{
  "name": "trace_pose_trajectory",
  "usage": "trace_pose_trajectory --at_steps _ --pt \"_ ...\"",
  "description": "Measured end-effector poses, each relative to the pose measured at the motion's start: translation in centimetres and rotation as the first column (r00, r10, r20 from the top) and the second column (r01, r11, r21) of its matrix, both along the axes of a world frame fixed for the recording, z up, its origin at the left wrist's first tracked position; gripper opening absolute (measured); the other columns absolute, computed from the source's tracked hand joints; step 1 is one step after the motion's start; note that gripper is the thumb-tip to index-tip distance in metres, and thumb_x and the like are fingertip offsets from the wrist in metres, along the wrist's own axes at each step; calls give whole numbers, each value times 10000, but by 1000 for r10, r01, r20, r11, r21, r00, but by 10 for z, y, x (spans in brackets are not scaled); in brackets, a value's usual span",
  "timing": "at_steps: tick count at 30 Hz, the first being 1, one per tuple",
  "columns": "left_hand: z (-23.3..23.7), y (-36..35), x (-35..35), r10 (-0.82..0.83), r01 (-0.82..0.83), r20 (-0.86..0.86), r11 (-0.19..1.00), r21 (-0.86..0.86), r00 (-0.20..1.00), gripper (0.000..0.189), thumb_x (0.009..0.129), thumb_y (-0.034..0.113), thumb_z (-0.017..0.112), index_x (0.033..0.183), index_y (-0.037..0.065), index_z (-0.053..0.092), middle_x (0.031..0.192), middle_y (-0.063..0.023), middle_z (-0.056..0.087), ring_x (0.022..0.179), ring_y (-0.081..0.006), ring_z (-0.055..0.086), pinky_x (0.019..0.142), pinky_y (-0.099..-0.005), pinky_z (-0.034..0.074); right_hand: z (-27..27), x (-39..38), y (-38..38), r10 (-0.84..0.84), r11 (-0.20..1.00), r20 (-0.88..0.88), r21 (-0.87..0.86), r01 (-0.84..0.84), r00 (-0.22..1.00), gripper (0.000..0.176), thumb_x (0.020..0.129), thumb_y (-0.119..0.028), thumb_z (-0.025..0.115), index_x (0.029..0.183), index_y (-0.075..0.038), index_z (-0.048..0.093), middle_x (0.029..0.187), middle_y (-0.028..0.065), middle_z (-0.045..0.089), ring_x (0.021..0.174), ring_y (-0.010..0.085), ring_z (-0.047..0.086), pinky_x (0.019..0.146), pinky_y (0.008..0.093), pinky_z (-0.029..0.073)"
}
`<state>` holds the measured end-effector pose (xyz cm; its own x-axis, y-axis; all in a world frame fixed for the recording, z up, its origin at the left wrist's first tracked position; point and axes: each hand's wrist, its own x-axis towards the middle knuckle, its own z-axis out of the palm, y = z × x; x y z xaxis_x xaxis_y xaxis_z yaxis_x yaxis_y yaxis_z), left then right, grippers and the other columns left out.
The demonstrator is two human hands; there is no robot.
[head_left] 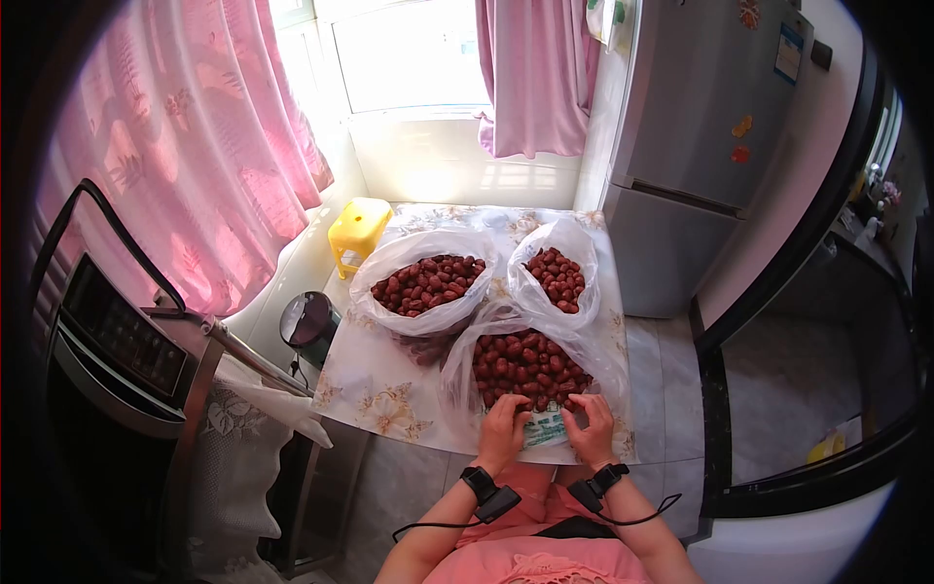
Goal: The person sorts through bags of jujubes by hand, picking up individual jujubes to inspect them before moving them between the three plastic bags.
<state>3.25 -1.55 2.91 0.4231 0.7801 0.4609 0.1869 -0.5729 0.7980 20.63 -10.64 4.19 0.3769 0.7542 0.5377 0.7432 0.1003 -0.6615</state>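
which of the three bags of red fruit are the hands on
The front bag, nearest the person: left hand and right hand touch its near edge. The back-left bag and back-right bag lie untouched.

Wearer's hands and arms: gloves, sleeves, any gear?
The left hand and right hand are ungloved. Each wrist has a black strap with a small black module and a thin black cable trailing off. Forearms unsleeved; pink garment at the torso.

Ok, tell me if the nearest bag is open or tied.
Open: the nearest bag gapes at the mouth, showing red dates heaped inside.
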Motion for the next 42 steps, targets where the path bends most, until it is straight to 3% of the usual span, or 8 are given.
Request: trace_pose_trajectory --at_steps 14,17,23,28,36,40,42 --pt "4 1 -2 -17 17 -16 1000 2 1000 261 862 58 765 1098 59 655 1058 -129 653 969 -364 673 809 -431 542 2 -1 -1 -25 1000 -69 1 25 997 304 826 -64 802 1106 -51 684 1030 125 691 953 340 655 861 429 537" --pt "6 2 -1 -18 18 -10 1000 -8 1000 280 859 68 772 1125 65 684 1086 -124 650 987 -354 668 821 -420 544 13 -3 1 25 1000 -31 14 -25 999 297 835 -45 791 1115 -51 689 1043 123 691 965 333 656 867 424 534" --pt "14 2 -2 9 -10 10 982 187 1000 340 843 64 783 1175 77 710 1131 -119 639 1032 -330 650 849 -412 543 23 -38 9 201 978 -51 67 -198 978 302 882 11 729 1174 -62 698 1120 136 670 1015 336 653 891 425 528" --pt "9 3 -7 -82 79 78 996 39 994 383 836 25 769 1209 95 719 1131 -112 644 1024 -314 657 847 -398 546 2 -40 7 233 972 -82 52 -229 969 313 899 7 720 1203 -56 687 1127 141 669 994 346 660 852 414 543" --pt "14 5 -9 -184 181 80 983 40 980 362 833 -14 748 1181 85 734 1089 -103 658 968 -309 682 779 -375 554 -15 -42 2 165 985 -307 -2 -174 937 255 1003 -110 684 1237 -37 612 1091 170 708 964 362 702 835 432 559" --pt "10 5 -9 -162 163 118 987 8 980 239 860 2 738 1094 49 717 1084 -112 658 960 -314 683 772 -379 552 -8 -41 2 166 983 -245 -34 -179 955 242 990 -100 693 1213 -37 626 1078 165 704 961 359 697 833 429 555" --pt "7 4 -8 -141 144 124 989 -16 982 190 875 17 734 1062 37 705 1083 -117 657 960 -318 683 771 -380 551 -2 -40 4 197 980 -130 5 -198 972 266 947 -80 727 1195 -42 640 1058 154 700 957 354 691 837 424 553"
